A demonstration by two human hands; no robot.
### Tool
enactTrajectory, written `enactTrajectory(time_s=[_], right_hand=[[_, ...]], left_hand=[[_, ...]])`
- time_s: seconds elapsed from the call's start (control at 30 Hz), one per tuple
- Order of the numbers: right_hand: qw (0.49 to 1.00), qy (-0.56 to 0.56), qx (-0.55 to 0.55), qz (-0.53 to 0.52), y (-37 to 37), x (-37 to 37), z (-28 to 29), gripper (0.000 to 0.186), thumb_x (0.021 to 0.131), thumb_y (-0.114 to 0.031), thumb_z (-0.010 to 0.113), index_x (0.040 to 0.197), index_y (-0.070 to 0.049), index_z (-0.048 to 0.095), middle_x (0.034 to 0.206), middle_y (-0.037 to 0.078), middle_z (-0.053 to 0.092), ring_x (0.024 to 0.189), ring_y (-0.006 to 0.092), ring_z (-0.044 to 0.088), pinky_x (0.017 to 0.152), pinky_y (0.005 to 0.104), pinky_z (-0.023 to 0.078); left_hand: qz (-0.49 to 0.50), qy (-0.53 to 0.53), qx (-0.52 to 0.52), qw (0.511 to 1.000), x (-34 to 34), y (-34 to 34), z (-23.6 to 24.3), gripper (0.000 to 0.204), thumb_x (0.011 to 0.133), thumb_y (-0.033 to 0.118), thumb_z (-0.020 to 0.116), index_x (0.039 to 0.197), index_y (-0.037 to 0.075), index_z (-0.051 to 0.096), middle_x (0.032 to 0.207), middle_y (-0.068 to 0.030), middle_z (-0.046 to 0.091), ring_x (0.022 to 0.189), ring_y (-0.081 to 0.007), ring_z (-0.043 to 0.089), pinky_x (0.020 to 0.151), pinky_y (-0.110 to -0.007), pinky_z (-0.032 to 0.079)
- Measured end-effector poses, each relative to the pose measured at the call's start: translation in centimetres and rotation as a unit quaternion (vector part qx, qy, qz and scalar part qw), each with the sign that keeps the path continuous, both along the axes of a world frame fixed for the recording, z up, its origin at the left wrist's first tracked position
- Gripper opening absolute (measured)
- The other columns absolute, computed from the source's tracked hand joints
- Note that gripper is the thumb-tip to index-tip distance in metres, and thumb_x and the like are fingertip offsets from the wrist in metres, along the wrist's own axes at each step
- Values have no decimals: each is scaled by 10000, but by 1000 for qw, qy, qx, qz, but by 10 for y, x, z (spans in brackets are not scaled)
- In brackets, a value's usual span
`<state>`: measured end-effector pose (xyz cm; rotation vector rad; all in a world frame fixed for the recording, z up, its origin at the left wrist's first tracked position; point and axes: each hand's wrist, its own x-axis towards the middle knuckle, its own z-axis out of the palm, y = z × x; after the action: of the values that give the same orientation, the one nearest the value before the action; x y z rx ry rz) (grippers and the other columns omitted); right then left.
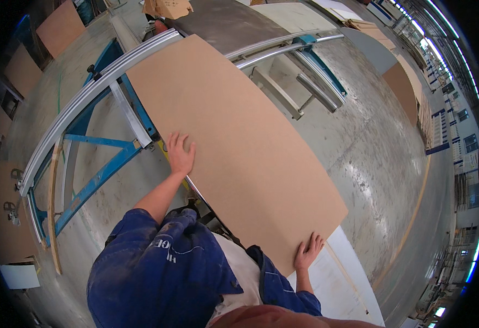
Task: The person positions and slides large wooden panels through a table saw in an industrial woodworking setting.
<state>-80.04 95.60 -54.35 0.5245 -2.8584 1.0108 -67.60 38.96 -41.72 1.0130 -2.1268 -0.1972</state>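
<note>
A large tan board (pixel 234 136) lies across a saw-like machine with a silver fence rail (pixel 113 68) along its far left side. My left hand (pixel 180 156) rests on the board's left edge, fingers apart. My right hand (pixel 309 252) lies on the board near its lower right corner, fingers spread. Under that corner shows a white sheet (pixel 348 284). A chrome bar (pixel 195 188) shows along the board's left edge, below my left hand.
A blue steel frame (pixel 94 181) with a wooden batten (pixel 52 208) stands at left. Beyond the board are a dark table surface (pixel 223 24) and metal rails with a roller (pixel 318 93). Boards (pixel 400 90) are stacked at right, and more panels (pixel 59 27) stand at back left.
</note>
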Motion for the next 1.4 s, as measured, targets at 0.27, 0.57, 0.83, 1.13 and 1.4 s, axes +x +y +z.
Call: enactTrajectory(time_s=[0.27, 0.57, 0.83, 1.13, 1.4], right_hand=[[1000, 4, 3, 19, -14, 7, -6, 668, 894, -225, 597, 1524, -52, 456, 1595, 252, 371, 1516, 451, 245, 1266, 546, 109], [969, 35, 67, 234, -32, -20, 32, 785, 846, -285, 599, 1508, 77, 383, 1526, 317, 417, 1458, 501, 322, 1247, 574, 163], [904, 67, 143, 398, -98, -53, 43, 793, 840, -374, 561, 1458, 103, 419, 1472, 315, 454, 1409, 530, 352, 1227, 603, 177], [864, 92, 180, 462, -162, -68, 74, 775, 838, -385, 571, 1438, 90, 448, 1451, 285, 483, 1392, 485, 392, 1209, 621, 194], [874, 94, 147, 453, -225, -73, 116, 763, 811, -375, 605, 1413, 80, 493, 1401, 273, 543, 1363, 470, 452, 1206, 601, 233]], left_hand=[[-1, 4, -18, 1000, 2, -18, 1, 412, 891, 274, 741, 1243, 77, 656, 1446, -193, 513, 1425, -407, 385, 1167, -499, 359], [10, -15, -14, 1000, -3, -46, 4, 392, 896, 283, 736, 1231, 94, 660, 1453, -172, 515, 1416, -401, 398, 1172, -493, 353], [7, -8, -16, 1000, -19, -100, 8, 386, 911, 281, 719, 1239, 90, 648, 1464, -165, 509, 1416, -388, 401, 1176, -482, 345], [18, -30, 12, 999, -23, -159, 24, 388, 909, 274, 712, 1248, 97, 641, 1467, -186, 499, 1423, -394, 391, 1181, -480, 348], [31, -29, 35, 998, -24, -225, 41, 373, 917, 287, 702, 1234, 98, 651, 1463, -176, 511, 1408, -382, 420, 1182, -469, 352]])
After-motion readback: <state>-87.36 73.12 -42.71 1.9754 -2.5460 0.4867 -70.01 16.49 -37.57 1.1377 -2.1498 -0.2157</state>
